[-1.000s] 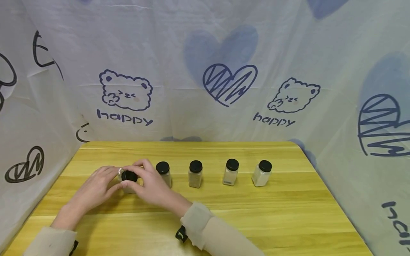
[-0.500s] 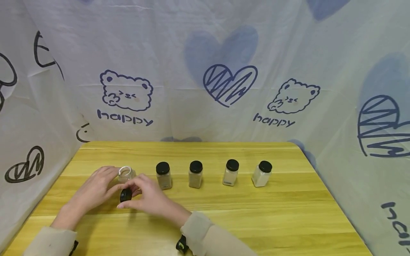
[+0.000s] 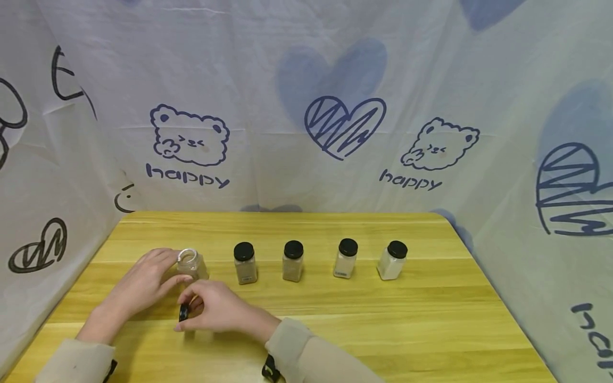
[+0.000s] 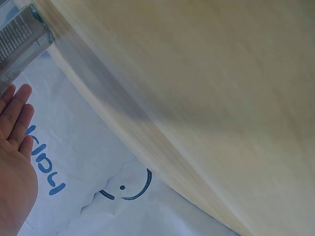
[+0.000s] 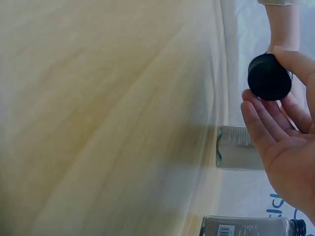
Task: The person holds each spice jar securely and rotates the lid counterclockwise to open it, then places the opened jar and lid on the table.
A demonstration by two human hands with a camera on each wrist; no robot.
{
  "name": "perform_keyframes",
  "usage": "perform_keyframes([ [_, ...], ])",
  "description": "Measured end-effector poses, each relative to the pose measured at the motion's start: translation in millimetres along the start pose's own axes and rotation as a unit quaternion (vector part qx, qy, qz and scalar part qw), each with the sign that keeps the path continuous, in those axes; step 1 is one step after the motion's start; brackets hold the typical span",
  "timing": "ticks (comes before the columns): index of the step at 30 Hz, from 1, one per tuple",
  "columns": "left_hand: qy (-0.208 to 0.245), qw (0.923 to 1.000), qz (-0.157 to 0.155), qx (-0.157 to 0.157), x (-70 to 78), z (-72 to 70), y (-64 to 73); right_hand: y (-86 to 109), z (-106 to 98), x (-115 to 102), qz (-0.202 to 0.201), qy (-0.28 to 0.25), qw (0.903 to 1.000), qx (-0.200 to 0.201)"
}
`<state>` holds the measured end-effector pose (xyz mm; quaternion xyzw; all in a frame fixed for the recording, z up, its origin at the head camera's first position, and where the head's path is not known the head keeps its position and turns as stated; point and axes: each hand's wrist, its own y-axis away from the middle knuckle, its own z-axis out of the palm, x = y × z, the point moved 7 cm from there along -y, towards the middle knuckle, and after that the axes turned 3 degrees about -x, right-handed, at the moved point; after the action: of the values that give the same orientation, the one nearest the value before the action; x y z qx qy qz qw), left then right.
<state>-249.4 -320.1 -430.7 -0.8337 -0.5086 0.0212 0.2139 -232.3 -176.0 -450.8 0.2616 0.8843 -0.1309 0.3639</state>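
Observation:
An uncapped clear glass jar (image 3: 199, 267) stands upright at the left of the table, its round mouth facing up. My left hand (image 3: 143, 282) holds it from the left, thumb at its near side and fingers behind. In the left wrist view, printed text shows on the jar (image 4: 22, 39) beside my fingers (image 4: 18, 110). My right hand (image 3: 217, 307) pinches a black screw lid (image 3: 184, 312) on edge between thumb and fingers, nearer the body than the jar. The round face of the lid (image 5: 269, 77) shows in the right wrist view.
To the right, a row of capped jars runs across the table: two greyish-brown ones (image 3: 246, 268) (image 3: 292, 266), a cream one (image 3: 344, 264) and a white one (image 3: 390, 266). A printed cloth (image 3: 263, 159) hangs behind the wooden tabletop (image 3: 383, 324).
My right hand has lifted the black lid off the jar and brought it toward the body, turning it on edge. My left hand has stayed at the jar.

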Motion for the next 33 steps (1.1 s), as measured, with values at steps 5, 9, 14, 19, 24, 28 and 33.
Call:
perform_keyframes([
  [5,0.006,1.0,0.0,-0.004,0.7,0.2,-0.5,-4.2,10,3,0.007,0.044,0.9982,-0.041],
  [9,0.004,1.0,-0.001,-0.006,0.6,-0.1,-0.5,-6.7,16,5,0.005,0.075,0.9953,-0.062],
  [14,0.004,0.9998,-0.013,-0.016,-0.7,0.6,-0.3,-8.7,18,6,0.003,0.102,0.9922,-0.071],
  [19,0.002,0.9996,-0.017,-0.022,-0.9,0.7,-0.4,-10.6,18,5,-0.01,0.13,0.9892,-0.067],
  [24,0.002,0.9996,-0.016,-0.022,-0.4,0.4,-0.6,-12.5,19,5,-0.012,0.15,0.9864,-0.066],
  [28,0.004,0.9996,-0.017,-0.022,-0.5,0.9,-0.9,-14.4,22,6,-0.002,0.157,0.9854,-0.067],
  [33,0.005,0.9997,-0.014,-0.02,-0.2,0.9,-1.0,-16.8,26,6,0.007,0.184,0.9803,-0.072],
])
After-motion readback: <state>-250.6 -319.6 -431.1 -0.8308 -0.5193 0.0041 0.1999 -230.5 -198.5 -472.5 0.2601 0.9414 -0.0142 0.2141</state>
